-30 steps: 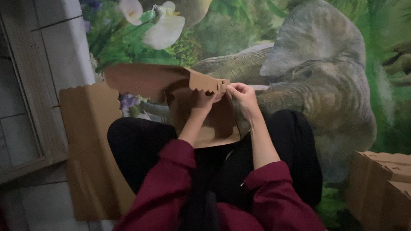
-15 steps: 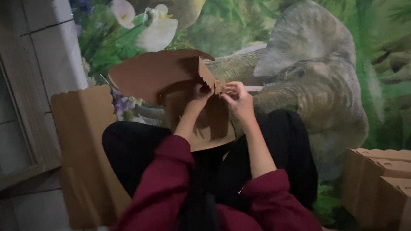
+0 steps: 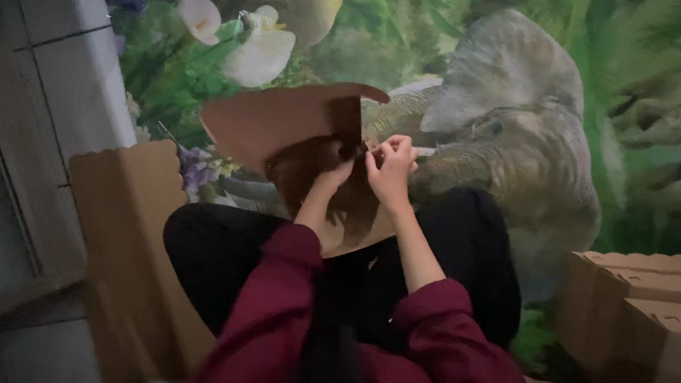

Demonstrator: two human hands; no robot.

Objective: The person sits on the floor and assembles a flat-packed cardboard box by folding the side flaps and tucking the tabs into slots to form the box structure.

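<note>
Elephant-print mat [image 3: 528, 109] | both hands raised | left hand [image 3: 341, 160], right hand [image 3: 390, 165] fingers pinching cardboard sheet [image 3: 281, 121]

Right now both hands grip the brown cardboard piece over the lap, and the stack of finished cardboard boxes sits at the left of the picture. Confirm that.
Not quite. The head view shows the left hand and right hand on the brown cardboard piece over the lap, but the stack of cardboard boxes sits at the right of the picture. At the left lies only a flat cardboard sheet.
</note>
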